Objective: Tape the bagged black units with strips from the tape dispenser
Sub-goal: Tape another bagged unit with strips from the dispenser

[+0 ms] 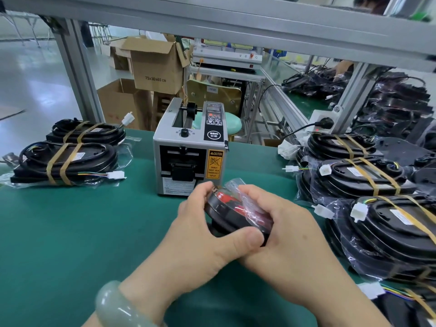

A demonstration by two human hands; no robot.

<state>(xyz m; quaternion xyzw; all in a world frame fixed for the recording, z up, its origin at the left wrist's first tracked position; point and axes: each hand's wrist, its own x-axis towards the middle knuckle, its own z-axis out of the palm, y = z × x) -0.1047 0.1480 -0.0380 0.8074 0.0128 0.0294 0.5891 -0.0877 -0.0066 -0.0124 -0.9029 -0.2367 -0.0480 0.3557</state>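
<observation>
Both hands hold one bagged black unit point(232, 212) with a red lens just above the green mat, in front of the tape dispenser point(190, 152). My left hand point(200, 234) grips its near edge, thumb curled over the rim. My right hand point(285, 227) grips the right side and holds the crumpled clear bag down. Two taped units point(68, 161) lie at the left. A stack of taped units point(377, 199) fills the right.
The grey dispenser stands mid-table with its outlet facing me. Aluminium frame posts point(77, 74) rise behind the bench. Cardboard boxes point(155, 64) and a stool sit beyond the far edge. A socket with a plugged cable point(323, 122) is at the right rear.
</observation>
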